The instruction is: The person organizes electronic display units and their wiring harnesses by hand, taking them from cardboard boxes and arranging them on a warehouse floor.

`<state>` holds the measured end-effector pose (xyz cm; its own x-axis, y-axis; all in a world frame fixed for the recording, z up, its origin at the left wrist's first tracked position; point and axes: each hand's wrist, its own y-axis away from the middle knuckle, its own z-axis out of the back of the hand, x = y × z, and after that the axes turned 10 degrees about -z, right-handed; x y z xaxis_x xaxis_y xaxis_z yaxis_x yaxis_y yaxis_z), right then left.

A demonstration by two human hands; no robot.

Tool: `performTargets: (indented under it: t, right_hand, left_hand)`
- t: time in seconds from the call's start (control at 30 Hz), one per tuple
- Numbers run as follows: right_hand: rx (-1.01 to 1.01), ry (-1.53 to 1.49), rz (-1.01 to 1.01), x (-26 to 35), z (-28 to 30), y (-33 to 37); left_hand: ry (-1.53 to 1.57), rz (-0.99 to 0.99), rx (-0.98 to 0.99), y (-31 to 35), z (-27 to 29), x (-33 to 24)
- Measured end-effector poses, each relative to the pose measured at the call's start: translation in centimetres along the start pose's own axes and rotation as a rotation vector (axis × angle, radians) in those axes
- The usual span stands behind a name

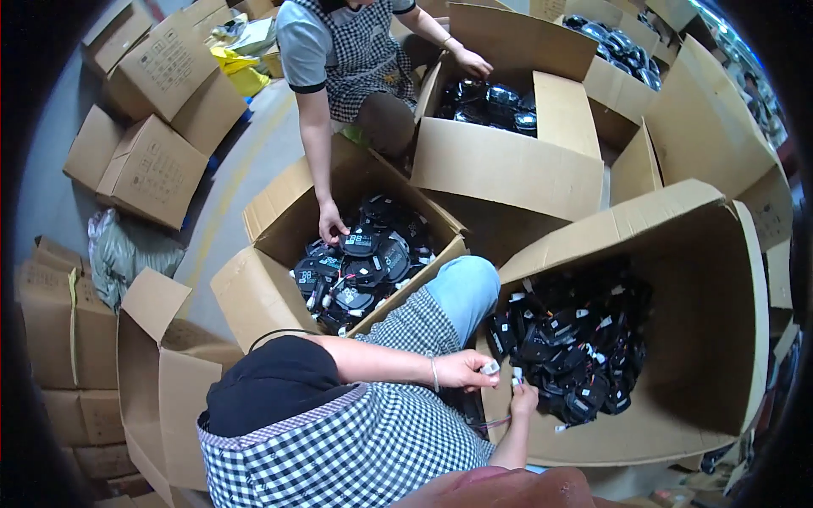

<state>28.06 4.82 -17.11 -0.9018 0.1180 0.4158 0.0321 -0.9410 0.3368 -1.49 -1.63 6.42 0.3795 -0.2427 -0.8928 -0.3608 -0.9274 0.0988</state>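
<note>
My left hand [467, 370] is closed around a white plastic connector [489, 367], fingers pinched. Just beside it, my right hand [523, 401] pinches another small white connector [517, 375]. Thin coloured wires [493, 422] run below it, and whatever they lead to is mostly hidden by my hand and apron. The two connectors are apart. Both hands are at the near left edge of a large open carton [677, 415], which holds a heap of black plastic units [576, 347] with wires and white plugs.
Ahead, an open carton [254, 288] holds black display units [360, 241]; a co-worker's hand [332, 222] touches one. The co-worker's other hand [472, 63] is over a further carton [508, 165] of glossy black parts [500, 97]. Stacked cartons [152, 165] stand left.
</note>
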Motion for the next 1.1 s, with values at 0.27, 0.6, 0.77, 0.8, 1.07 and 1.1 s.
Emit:
performTargets:
  t: [0.27, 0.6, 0.77, 0.8, 1.07, 1.1]
  right_hand:
    - [-0.333, -0.634, -0.205, 10.7, 4.7, 12.8]
    - [-0.158, -0.636, 0.144, 14.4, 7.6, 16.1]
    - [-0.031, -1.087, -0.278, 11.8, 10.4, 17.3]
    - [-0.027, -1.094, -0.32, 11.9, 11.2, 17.2]
    - [0.102, -0.361, 0.064, 12.6, 14.3, 16.9]
    - [0.215, -0.442, 0.025, 11.4, 14.0, 16.8]
  left_hand:
    - [-0.488, -0.049, 0.069, -3.2, -2.4, 4.2]
    - [-0.74, -0.212, 0.243, -4.4, -0.6, 7.5]
    - [-0.09, 0.085, 0.2, -3.9, 0.1, 6.5]
    - [-0.128, 0.101, 0.215, -3.5, -0.1, 6.3]
    - [-0.432, 0.211, 0.442, -3.2, 1.1, 7.4]
    - [-0.378, 0.217, 0.525, -3.6, 1.3, 7.0]
